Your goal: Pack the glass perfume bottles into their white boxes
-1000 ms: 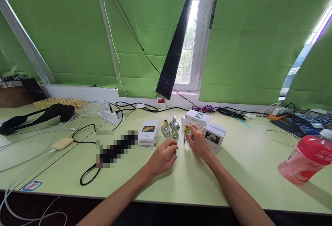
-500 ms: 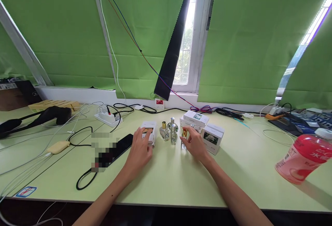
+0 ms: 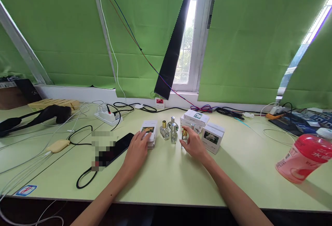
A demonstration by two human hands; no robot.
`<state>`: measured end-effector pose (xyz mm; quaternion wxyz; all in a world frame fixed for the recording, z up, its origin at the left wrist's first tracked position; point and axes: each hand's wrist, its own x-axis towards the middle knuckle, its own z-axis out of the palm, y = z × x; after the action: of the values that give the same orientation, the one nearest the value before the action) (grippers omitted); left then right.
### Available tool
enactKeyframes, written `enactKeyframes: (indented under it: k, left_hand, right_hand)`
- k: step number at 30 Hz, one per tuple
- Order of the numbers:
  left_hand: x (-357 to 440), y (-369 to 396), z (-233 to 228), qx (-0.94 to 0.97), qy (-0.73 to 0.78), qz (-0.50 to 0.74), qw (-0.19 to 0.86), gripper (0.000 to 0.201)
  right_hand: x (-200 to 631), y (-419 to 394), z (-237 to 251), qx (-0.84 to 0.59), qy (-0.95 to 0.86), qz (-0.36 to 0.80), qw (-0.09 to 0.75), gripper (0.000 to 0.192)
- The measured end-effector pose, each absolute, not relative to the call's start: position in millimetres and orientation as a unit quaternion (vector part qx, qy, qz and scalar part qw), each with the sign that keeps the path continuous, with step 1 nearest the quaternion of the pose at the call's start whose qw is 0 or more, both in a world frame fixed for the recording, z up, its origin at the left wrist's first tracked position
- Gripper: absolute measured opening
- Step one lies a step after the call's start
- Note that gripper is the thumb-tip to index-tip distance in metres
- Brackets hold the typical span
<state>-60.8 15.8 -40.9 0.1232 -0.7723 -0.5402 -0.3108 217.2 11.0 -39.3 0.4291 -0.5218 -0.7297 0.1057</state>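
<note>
My right hand (image 3: 195, 143) has its thumb and fingers closed about a small glass perfume bottle (image 3: 184, 134) with a gold cap, upright on the table. To its left stand several other perfume bottles (image 3: 173, 134), clear glass with silver or gold caps. My left hand (image 3: 136, 151) lies palm down with fingers stretched out, its fingertips at the near left side of a stack of white boxes (image 3: 152, 135) with an orange flower picture on top. Behind and right of my right hand are more white boxes (image 3: 212, 139), one with a white flower picture facing me.
A black phone (image 3: 120, 148) lies left of my left hand, by a yellow power bank (image 3: 58, 146) and loose cables. A white power strip (image 3: 106, 116) sits behind. Far right stands a pink drink bottle (image 3: 302, 158). Black cables (image 3: 230, 114) run along the wall.
My left hand has drawn slightly left and its fingers have come down, uncovering more of the box top. My right hand remains at the gold-capped bottle, with its fingers barely shifted.
</note>
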Motion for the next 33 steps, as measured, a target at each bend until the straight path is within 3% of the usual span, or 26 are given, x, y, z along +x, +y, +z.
enactKeyframes:
  k: [15, 23, 28, 33]
  left_hand:
    - [-62, 9, -16, -0.764, -0.551, -0.321, 0.099, 0.035]
    - [-55, -13, 0, -0.771, -0.533, -0.316, 0.151, 0.034]
    - [-47, -34, 18, -0.763, -0.505, -0.356, 0.189, 0.035]
    - [-39, -56, 41, -0.75, -0.494, -0.419, 0.132, 0.031]
  right_hand:
    - [221, 10, -36, -0.515, -0.749, 0.111, 0.402, 0.063]
    - [224, 10, -35, -0.5, -0.759, 0.13, 0.397, 0.065]
    - [225, 13, -37, -0.49, -0.759, 0.127, 0.409, 0.061]
    - [224, 13, -37, -0.495, -0.747, 0.151, 0.417, 0.06]
